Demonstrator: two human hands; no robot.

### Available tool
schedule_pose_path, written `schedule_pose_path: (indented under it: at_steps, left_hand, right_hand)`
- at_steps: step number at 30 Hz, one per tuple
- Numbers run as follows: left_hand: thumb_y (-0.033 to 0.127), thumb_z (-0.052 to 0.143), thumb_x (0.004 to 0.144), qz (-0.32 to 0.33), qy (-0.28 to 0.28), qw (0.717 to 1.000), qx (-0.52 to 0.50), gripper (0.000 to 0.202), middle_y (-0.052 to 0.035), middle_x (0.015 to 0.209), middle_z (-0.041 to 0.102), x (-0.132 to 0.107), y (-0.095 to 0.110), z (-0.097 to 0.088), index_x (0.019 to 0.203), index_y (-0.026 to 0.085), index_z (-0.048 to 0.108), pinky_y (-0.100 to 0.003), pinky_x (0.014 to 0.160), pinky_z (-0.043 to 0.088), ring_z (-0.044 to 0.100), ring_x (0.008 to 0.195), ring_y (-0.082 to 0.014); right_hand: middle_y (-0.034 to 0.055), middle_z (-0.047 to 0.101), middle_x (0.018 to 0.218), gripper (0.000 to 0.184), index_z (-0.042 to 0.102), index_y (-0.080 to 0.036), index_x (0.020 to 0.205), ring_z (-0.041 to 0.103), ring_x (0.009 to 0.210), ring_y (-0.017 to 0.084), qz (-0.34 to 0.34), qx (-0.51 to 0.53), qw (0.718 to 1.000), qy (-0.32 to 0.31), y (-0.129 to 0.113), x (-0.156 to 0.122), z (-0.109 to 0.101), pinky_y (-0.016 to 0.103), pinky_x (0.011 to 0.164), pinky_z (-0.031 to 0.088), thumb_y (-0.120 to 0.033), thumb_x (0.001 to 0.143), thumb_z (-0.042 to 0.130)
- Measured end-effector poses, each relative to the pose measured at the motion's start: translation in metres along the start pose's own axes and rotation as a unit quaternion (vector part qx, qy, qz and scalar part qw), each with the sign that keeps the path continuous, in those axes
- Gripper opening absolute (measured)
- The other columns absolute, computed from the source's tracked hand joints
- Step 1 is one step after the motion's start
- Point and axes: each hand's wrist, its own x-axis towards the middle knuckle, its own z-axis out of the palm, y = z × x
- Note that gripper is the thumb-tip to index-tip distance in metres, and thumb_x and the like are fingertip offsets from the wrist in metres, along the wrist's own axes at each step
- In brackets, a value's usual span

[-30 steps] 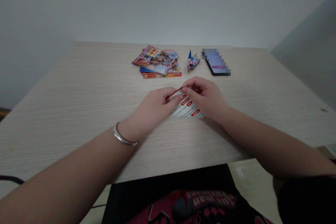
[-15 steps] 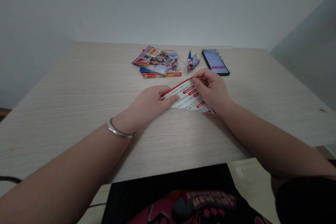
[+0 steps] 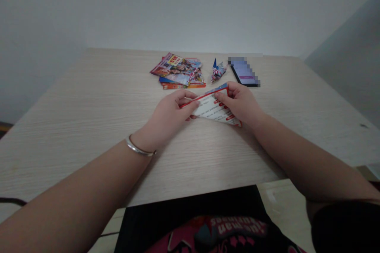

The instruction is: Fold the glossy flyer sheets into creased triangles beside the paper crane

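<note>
A folded sheet of printed paper (image 3: 212,108), white with red labels and a red edge, is held just above the table between both hands. My left hand (image 3: 175,110) pinches its left corner, thumb on top and fingers behind. At the upper right, my right hand (image 3: 242,99) grips the paper between thumb and fingers. A strip of blue printed side shows along the top edge near the right fingers. The fingers behind the sheet are partly hidden.
Beyond the hands lies a stack of colourful leaflets (image 3: 178,72). Beside it stands a folded paper crane (image 3: 218,72), with a phone (image 3: 245,73) to its right. The pale wooden table (image 3: 89,126) meets a wall at the back. A dark cable (image 3: 12,201) lies at the lower left.
The paper has turned slightly, and a blue strip now shows at its top edge. My right hand has shifted a little right; my left hand has moved slightly up.
</note>
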Motion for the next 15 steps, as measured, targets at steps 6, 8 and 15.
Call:
schedule_pose_path:
  at_steps: [6, 8, 15]
  left_hand:
    - [0.022, 0.072, 0.093, -0.094, 0.018, 0.988, -0.123, 0.007, -0.0035, 0.085, 0.077, 0.010, -0.008, 0.002, 0.098, 0.017, 0.070, -0.023, 0.068, 0.060, 0.072, 0.067, -0.0106]
    - [0.021, 0.072, 0.093, -0.102, 0.020, 0.985, -0.136, 0.005, -0.0041, 0.087, 0.078, 0.010, -0.011, 0.004, 0.096, 0.017, 0.071, -0.024, 0.070, 0.061, 0.073, 0.068, -0.0104]
    - [0.020, 0.073, 0.088, -0.070, 0.013, 0.995, -0.065, 0.008, -0.0034, 0.083, 0.078, 0.010, -0.018, 0.001, 0.096, 0.019, 0.073, -0.025, 0.060, 0.056, 0.067, 0.063, -0.0112]
  right_hand:
    - [-0.0010, 0.067, 0.066, 0.026, 0.063, -0.024, 0.075, 0.055, 0.056, 0.014, 0.005, -0.018, 0.999, 0.051, 0.006, 0.001, -0.005, 0.027, 0.046, 0.038, -0.044, 0.083, 0.077]
    - [-0.0014, 0.066, 0.064, 0.028, 0.062, -0.024, 0.074, 0.053, 0.054, 0.013, 0.002, -0.023, 0.998, 0.054, 0.006, 0.000, -0.004, 0.026, 0.045, 0.037, -0.045, 0.083, 0.078]
    - [-0.0014, 0.064, 0.063, 0.033, 0.062, -0.023, 0.072, 0.051, 0.054, 0.013, 0.005, -0.078, 0.996, 0.048, 0.008, 0.001, -0.004, 0.027, 0.046, 0.035, -0.047, 0.084, 0.079]
